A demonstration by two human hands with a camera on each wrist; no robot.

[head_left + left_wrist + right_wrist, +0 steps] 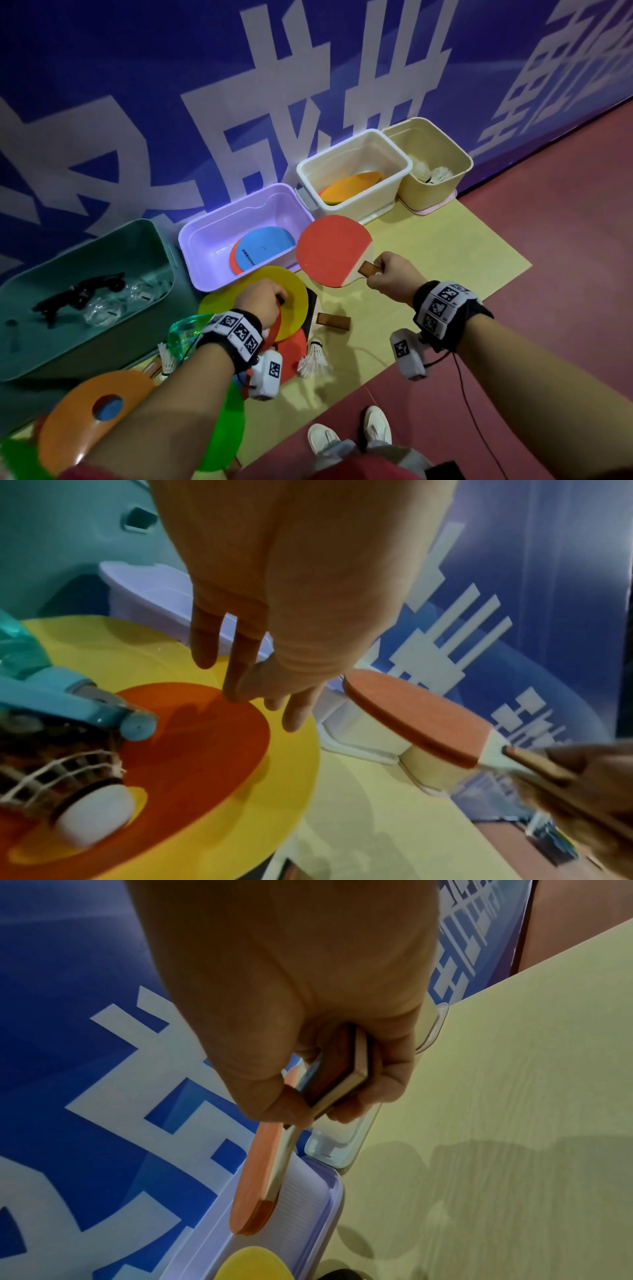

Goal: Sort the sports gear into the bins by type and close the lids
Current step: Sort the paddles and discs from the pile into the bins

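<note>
The right hand [390, 274] is closed round the wooden handle of a red paddle [330, 251], which it holds in the air just at 3 o'clock of the purple bin [205, 233], blade tilted toward it. A paddle is stiff, flat and light; the handle is the natural place to take it, and the rubber face should not slip.

The left hand [260, 301] pinches the rim of a red disc [205, 739] between thumb and fingertip — the disc lies on a yellow disc [294, 291] in the pile at 6 o'clock of the purple bin. These discs look thin and bendy, so an edge pinch will likely let one droop; they should weigh next to nothing.

Containers, all with lids off:
- The green bin [144, 236] at 9 o'clock holds dark strappy gear and clear pieces, too murky to name.
- The purple bin holds a blue disc [263, 250] over a red one.
- The white bin [308, 168] at 1 o'clock holds orange discs stacked on others.
- The cream bin [462, 154] beyond it holds shuttlecocks [435, 173].

Still loose on the mat [428, 246]: a second paddle [329, 320], a shuttlecock [313, 359] — fragile feathers, best lifted by the cork — and orange and green discs at 7 o'clock.
</note>
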